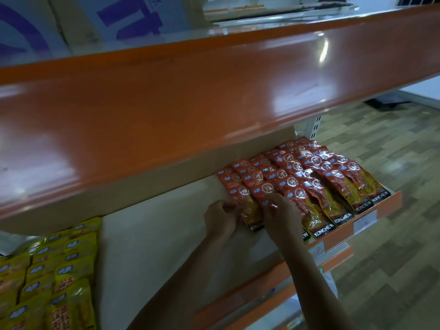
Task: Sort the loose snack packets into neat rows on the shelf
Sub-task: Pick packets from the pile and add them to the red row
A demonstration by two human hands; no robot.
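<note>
Both hands are working the left end of the glossy red-and-orange foil snack packets [309, 177]. These are lying in overlapping rows on the right part of the cream shelf board [154, 234], near ends sitting at the orange front lip [345, 231].

My left hand [220, 219] is curling its fingers [229, 208] onto the left edge of the leftmost red packet [250, 211]. My right hand [282, 216] is pinching the top of the next red packet [264, 200] just to the right, fingers together on the film.

Risks as I'm reading it:
- The film looks slick and the packets are shingling over each other, so tugging one is likely dragging its neighbours and skewing the row.
- The near ends are at the lip, so a push toward me could be sending some off onto the wood-pattern floor [392, 210].
- Clearance under the upper shelf looks tight, so reaching far rows risks knocking near ones.

Visibility:
- The broad glossy orange beam of the upper shelf [190, 103] is blocking the far part of the board; I can't tell how deep the rows are going.
- My right hand is covering most of its packet.
- The stack of yellow foil packets [54, 277] at near left, well apart, is being cut off by the frame.
- I'm not seeing any loose pile.
- Apart from "KONCHEW", the print is too blurred to read.
</note>
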